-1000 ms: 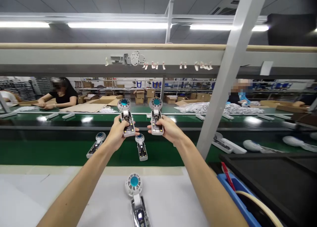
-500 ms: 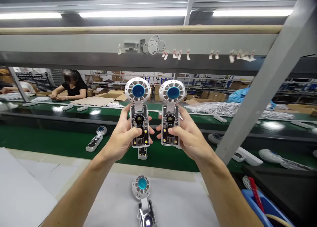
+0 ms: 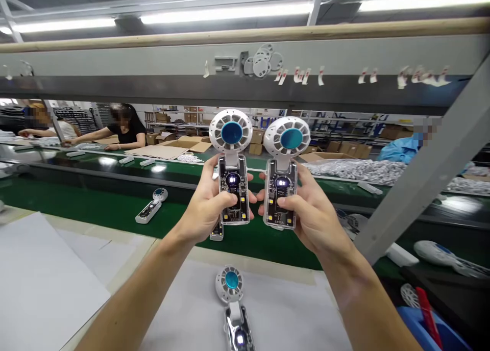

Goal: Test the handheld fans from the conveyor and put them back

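My left hand is closed round the clear handle of a small hand-held fan with a white round head and blue hub, thumb across its front. My right hand grips a second, matching fan the same way. Both fans stand upright side by side in front of me, lights glowing on their circuit boards. A third fan lies on the white sheet below my hands, its light on.
A green conveyor belt runs across, carrying another fan at left and more white fans at right. A grey slanted post stands at right. People sit working beyond the belt; a blue bin sits bottom right.
Both hands have drawn the two fans from over the belt up and toward me. The view has shifted left. The boards' lit displays now look different.
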A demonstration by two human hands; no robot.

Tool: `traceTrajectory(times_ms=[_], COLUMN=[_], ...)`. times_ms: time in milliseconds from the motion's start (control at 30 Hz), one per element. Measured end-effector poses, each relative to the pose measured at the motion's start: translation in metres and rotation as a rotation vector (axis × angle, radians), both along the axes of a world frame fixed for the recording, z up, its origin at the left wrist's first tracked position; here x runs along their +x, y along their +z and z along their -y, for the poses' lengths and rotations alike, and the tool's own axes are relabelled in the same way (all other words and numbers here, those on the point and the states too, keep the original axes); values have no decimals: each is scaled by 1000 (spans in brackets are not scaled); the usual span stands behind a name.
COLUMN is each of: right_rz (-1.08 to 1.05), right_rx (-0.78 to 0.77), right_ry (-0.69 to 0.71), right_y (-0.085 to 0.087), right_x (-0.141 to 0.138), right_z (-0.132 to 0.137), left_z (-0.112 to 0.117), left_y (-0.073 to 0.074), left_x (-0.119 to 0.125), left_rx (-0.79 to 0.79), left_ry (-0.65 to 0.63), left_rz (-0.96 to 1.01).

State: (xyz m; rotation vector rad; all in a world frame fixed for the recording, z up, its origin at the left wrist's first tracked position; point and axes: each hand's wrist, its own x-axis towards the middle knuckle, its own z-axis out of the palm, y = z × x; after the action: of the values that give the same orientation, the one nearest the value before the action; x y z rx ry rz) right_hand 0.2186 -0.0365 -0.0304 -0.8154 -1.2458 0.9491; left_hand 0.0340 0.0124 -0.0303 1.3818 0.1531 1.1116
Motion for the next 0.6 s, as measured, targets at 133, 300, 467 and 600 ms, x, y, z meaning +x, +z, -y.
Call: traceTrajectory(times_ms=[133,300,467,600], right_rz=[12,79,61,36], right_rx=[-7,16,-4,-5], right_ry=[41,45,49,69], right_y=[-3,-4,-2,-3], right_x=[-1,1,1,1], right_z=[0,1,2,1], left_z=[2,2,3,5], left_y=[0,-2,-1,0], left_x=[0,-4,-5,-3], left_rx=[-37,-45,-45,-44], left_ry=[37,-2,5,-8], left_rz=[3,-7,-8,-26])
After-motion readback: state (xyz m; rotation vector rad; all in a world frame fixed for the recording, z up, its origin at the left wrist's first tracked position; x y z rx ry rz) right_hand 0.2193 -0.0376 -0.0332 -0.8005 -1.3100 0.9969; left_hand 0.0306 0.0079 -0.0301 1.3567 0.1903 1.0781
